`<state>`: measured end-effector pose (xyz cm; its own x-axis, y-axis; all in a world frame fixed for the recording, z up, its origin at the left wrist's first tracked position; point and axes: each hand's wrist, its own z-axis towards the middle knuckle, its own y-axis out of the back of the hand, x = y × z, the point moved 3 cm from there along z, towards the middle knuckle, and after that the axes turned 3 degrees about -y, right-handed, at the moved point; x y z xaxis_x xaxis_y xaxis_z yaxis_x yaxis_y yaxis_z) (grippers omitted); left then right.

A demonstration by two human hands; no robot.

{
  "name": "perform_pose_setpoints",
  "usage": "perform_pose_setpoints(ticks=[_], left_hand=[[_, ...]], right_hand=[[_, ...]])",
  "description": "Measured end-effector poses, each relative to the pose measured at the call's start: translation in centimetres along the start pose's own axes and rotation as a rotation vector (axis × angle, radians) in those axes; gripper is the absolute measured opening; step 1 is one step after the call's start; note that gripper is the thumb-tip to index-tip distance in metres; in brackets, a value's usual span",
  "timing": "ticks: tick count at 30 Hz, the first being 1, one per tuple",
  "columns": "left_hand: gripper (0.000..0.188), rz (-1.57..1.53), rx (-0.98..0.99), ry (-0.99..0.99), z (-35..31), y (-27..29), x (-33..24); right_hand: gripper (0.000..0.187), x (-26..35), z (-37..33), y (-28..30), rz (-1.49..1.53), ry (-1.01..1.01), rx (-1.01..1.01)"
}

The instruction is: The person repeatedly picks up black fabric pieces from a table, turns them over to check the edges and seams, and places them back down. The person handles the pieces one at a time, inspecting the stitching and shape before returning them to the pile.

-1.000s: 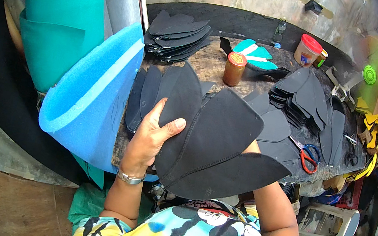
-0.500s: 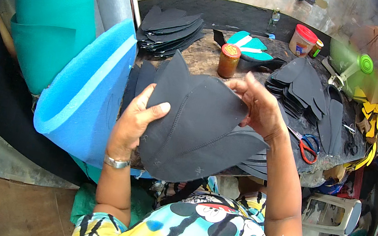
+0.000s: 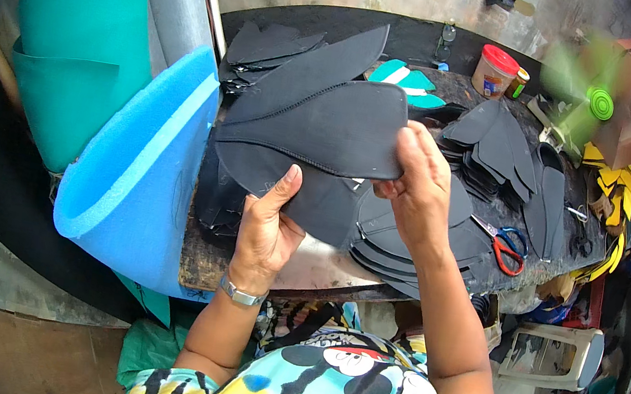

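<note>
Both hands pinch fan of black pieces over table: left hand at 7 o'clock, right hand at 4 o'clock. Scissors near right hand.

Green fan blurred

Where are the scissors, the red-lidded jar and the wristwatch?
scissors (image 3: 507, 250), head view, on the red handle.
red-lidded jar (image 3: 494, 73), head view, on its side wall.
wristwatch (image 3: 241, 294), head view, on the metal band.
</note>
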<state>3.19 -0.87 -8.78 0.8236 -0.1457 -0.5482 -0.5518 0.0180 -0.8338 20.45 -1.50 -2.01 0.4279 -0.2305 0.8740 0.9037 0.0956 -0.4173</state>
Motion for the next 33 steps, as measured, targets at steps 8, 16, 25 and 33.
perform_pose_setpoints(ticks=[8, 16, 25, 33], left_hand=[[0.040, -0.730, 0.343, 0.425, -1.2, -1.5, -0.7], [0.032, -0.706, 0.244, 0.441, -1.8, -1.7, -1.1], [0.035, -0.302, 0.190, 0.241, -2.1, -0.8, -0.7], [0.022, 0.087, -0.125, -0.198, -2.8, -1.5, -1.4]], right_hand=[[0.017, 0.5, -1.4, -1.6, -0.355, 0.061, 0.095], [0.013, 0.1, -2.3, -4.1, -0.536, 0.157, 0.116], [0.012, -2.4, -2.7, -5.6, -0.010, -0.043, 0.129], [0.017, -4.8, -2.5, -4.5, -0.123, -0.229, -0.005]])
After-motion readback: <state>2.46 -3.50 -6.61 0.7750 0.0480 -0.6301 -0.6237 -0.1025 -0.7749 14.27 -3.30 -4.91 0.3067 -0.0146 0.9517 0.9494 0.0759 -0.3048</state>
